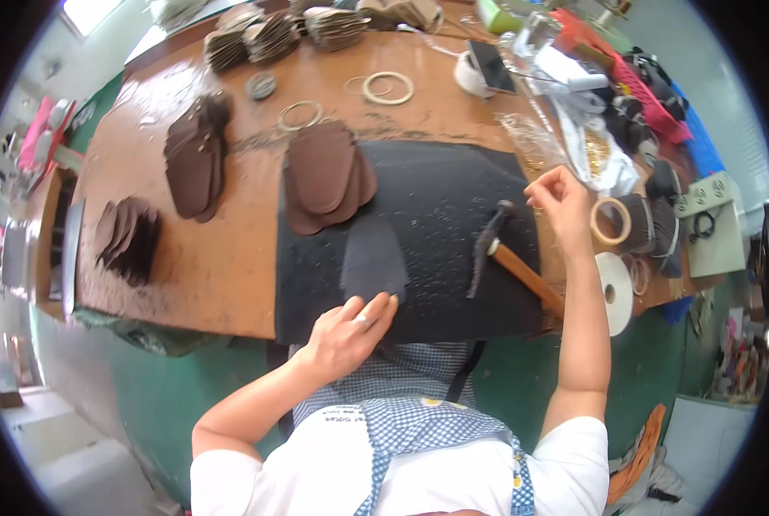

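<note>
On a black mat point(436, 181) lies a dark grey flat piece point(374, 258), rounded at the far end, like leather. My left hand point(350, 335) holds its near edge, fingers close together, a ring on one of them. My right hand point(563, 202) is raised over the mat's far right corner, thumb and fingertips pinched; whatever is between them is too small to make out. Between the hands rests a hammer point(526, 277) with a wooden handle, a dark narrow tool point(486, 249) beside its head. Just beyond the grey piece sits a pile of brown leather pieces point(324, 172).
More brown stacks point(197, 159) and dark pieces point(128, 241) stand at left on the wooden table point(238, 275). Tape rolls point(612, 222), a white roll point(615, 294), a plastic bag of small gold bits point(597, 155), a phone point(491, 67) and a pink basket point(651, 99) crowd the right.
</note>
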Motion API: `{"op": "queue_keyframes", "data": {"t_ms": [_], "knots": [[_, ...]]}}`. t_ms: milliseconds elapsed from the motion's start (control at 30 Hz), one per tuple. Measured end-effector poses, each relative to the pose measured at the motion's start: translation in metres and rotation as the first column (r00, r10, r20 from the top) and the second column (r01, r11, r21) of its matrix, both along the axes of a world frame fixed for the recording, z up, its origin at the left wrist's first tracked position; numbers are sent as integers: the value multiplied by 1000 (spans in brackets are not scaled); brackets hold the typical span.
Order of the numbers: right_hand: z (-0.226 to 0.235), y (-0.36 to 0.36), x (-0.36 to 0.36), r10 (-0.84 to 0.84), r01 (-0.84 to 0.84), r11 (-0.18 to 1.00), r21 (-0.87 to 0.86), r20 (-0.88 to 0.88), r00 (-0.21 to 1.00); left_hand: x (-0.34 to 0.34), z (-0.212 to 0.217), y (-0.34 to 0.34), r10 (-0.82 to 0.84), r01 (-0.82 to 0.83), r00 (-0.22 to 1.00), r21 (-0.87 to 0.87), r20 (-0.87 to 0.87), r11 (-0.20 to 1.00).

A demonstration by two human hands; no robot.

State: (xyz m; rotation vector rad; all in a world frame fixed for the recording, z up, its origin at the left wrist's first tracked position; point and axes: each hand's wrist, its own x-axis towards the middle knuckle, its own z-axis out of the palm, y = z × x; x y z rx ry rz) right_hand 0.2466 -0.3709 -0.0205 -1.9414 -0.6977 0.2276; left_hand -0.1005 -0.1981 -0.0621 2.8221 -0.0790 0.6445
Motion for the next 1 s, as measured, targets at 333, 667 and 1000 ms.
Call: {"op": "queue_keyframes", "data": {"t_ms": [333,667,1000], "knots": [[-9,46,-153,524,-545,835,80,-419,741,-4,-1,-5,7,-7,1000,24,11,1000],[-16,54,-161,651,-661,740,-125,-112,750,-6,-6,-6,24,-24,998,-1,54,1000],[2,80,-148,677,-697,596,-398,-217,703,-4,-5,-5,-1,2,999,-40,32,999]]}}
